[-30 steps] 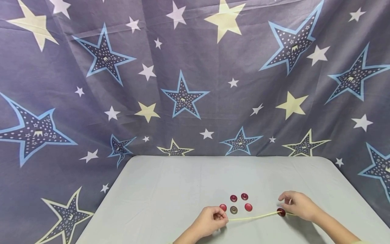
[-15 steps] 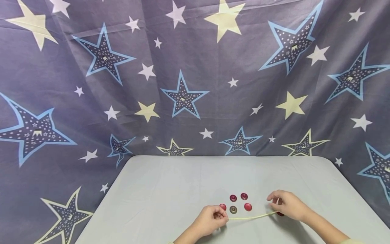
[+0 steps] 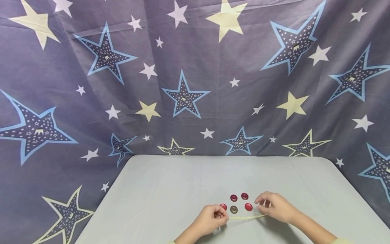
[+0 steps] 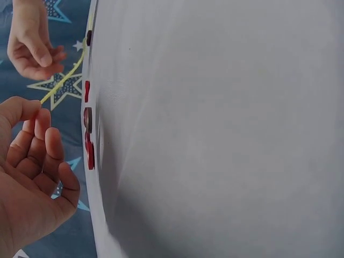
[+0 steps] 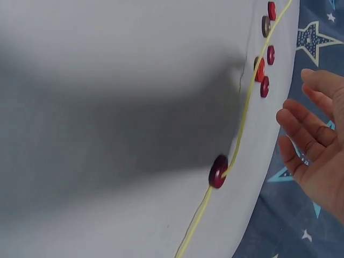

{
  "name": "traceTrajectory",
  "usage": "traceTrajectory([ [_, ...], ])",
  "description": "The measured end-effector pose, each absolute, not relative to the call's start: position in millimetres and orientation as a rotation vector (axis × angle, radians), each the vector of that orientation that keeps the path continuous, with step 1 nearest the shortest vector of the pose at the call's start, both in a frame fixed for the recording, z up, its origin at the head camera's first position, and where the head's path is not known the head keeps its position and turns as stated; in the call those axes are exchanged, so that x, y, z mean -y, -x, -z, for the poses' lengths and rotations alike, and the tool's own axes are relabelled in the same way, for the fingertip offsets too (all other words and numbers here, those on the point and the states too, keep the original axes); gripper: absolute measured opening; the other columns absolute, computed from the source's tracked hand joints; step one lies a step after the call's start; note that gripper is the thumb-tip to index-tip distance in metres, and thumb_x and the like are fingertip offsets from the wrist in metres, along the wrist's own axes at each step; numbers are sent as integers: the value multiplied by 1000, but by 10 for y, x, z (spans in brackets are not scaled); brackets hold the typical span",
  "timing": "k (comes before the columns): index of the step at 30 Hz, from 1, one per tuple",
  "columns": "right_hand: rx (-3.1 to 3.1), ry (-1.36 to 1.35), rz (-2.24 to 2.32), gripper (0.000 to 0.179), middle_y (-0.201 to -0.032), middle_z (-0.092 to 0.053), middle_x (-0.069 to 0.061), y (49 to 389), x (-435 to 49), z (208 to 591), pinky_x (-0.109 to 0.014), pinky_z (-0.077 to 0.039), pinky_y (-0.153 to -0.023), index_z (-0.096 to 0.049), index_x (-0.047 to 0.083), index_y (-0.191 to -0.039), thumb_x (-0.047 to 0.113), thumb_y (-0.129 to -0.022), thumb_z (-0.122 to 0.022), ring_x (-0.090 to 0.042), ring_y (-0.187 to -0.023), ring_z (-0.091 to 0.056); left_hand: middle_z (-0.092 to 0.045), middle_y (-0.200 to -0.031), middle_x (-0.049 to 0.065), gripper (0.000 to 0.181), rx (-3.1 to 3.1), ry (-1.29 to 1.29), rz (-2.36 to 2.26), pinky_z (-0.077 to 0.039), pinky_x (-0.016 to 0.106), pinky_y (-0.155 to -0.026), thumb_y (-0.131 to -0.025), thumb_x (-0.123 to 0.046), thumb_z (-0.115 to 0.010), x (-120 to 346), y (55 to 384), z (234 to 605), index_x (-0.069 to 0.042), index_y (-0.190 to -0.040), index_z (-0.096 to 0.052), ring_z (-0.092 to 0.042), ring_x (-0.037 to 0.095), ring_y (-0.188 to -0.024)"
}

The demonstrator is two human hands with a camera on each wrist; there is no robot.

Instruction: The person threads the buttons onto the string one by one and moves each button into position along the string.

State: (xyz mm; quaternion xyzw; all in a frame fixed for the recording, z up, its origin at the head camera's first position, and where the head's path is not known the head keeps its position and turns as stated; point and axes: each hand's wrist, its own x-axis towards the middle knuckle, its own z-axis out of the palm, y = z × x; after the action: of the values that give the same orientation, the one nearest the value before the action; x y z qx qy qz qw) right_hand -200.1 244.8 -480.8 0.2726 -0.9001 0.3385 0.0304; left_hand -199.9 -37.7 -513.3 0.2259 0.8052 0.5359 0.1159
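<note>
My left hand [image 3: 211, 220] pinches one end of a yellow cord [image 4: 64, 80] between thumb and forefinger. The cord runs right across the table and passes through a dark red button [image 5: 217, 172], which the right hand hides in the head view. My right hand [image 3: 275, 206] hovers over that stretch, fingers loosely bent and holding nothing. Just left of its fingertips lies a bright red button [image 3: 248, 207]. Beside it are a brown button [image 3: 233, 209] and two dark red buttons, one at the back [image 3: 244, 196]. Another red button [image 3: 223, 207] is partly covered by my left fingers.
A pale grey cloth covers the table [image 3: 170, 183]. Behind and beside it hangs a dark purple-grey curtain [image 3: 207, 67] printed with stars. The cord's far part [image 5: 193, 228] trails on past the threaded button.
My right hand has moved left along the cord, from beyond the threaded button to beside the loose buttons, covering the threaded one in the head view. The left hand stays in place.
</note>
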Motion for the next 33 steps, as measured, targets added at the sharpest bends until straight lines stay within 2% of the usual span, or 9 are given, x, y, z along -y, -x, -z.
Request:
traceTrajectory([
  [3,2759,-864,-1068,10,-84,-65,-1,1996,-2390,4801,-19,-44,-58,-66,8,-90,14,-82,-69,4,-71,-50,-55,-64,-12,7,-2357,-667,-1572,-41,13,-50,-79,-13,-67,369,2002,5137,-6,-78,-66,-47,-3,-56],
  [10,2686,-924,-1140,7,-83,-65,1,1968,-2250,4822,-21,-46,-60,-67,10,-88,12,-82,-69,3,-73,-52,-55,-65,-12,7,-2366,-687,-1575,-41,13,-51,-80,-13,-67,352,2015,5133,-6,-78,-67,-47,-4,-56],
  [16,2686,-956,-1165,7,-83,-65,-3,1961,-2129,4850,-19,-44,-58,-66,10,-87,12,-82,-69,3,-73,-53,-55,-65,-12,7,-2362,-687,-1590,-42,13,-52,-79,-13,-67,347,2018,5119,-6,-78,-67,-47,-4,-57],
  [28,2728,-951,-1340,17,-91,-66,-10,1941,-1944,4938,-22,-49,-65,-66,6,-93,20,-84,-67,3,-77,-54,-63,-71,1,6,-2358,-706,-1613,-41,12,-53,-80,-11,-68,323,2029,5113,-5,-80,-67,-48,-3,-59],
  [33,2720,-967,-1450,18,-95,-67,-11,1926,-1872,4965,-21,-48,-65,-65,5,-95,20,-86,-66,3,-78,-55,-63,-71,0,5,-2359,-742,-1612,-43,12,-54,-81,-10,-67,327,2032,5113,-5,-80,-67,-48,-4,-59],
])
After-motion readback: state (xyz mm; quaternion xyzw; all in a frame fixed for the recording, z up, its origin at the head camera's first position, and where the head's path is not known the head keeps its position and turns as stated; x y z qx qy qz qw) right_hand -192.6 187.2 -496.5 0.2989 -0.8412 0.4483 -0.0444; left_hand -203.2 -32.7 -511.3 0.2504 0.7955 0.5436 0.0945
